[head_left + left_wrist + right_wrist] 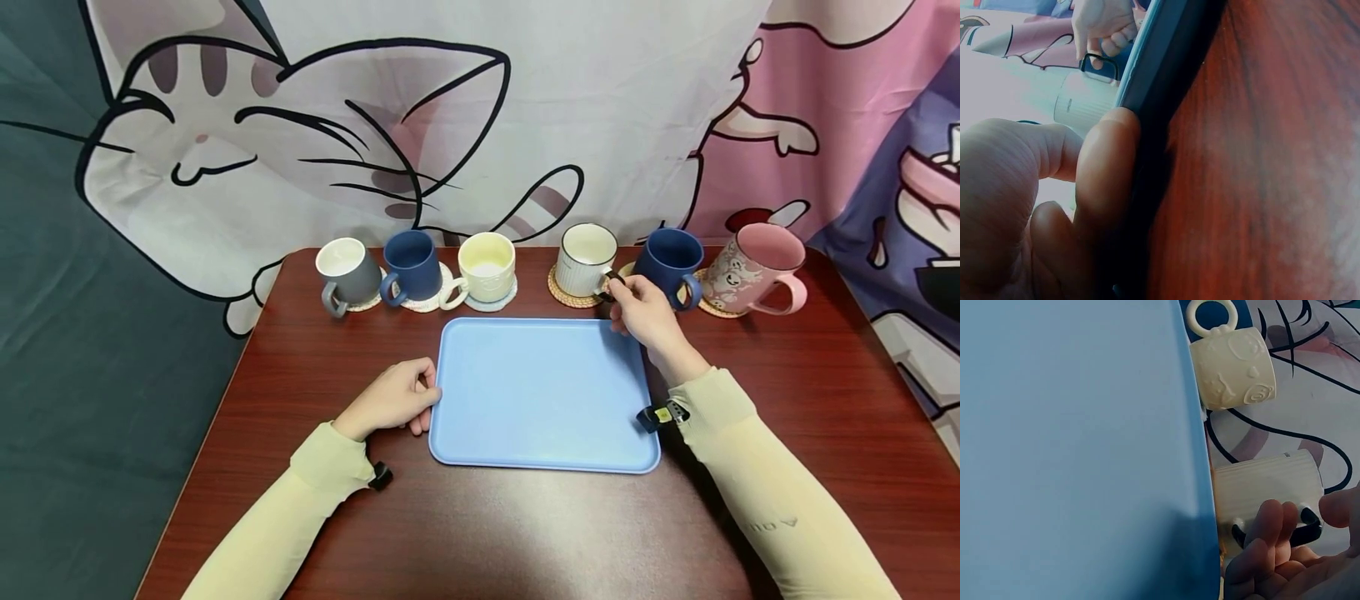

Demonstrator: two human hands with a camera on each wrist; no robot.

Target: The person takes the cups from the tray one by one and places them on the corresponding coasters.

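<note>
A light blue serving tray [543, 392] lies flat in the middle of the table. At its left rim my left hand [393, 396] grips the edge with bent fingers; the left wrist view shows a fingertip [1110, 169] against the rim. Beyond the tray's far right corner, my right hand [648, 317] holds the dark handle of a ribbed white mug [585, 260]. That mug stands upright on a woven coaster [558, 292]. In the right wrist view, fingers [1266, 531] curl in front of the handle and partly hide it.
Along the back edge stand a grey mug [352, 275], a blue mug [412, 262] and a cream mug [487, 271], on coasters. Right of the held mug are a dark blue mug [667, 258] and a pink mug [757, 267]. A cat-print curtain [600, 108] hangs behind.
</note>
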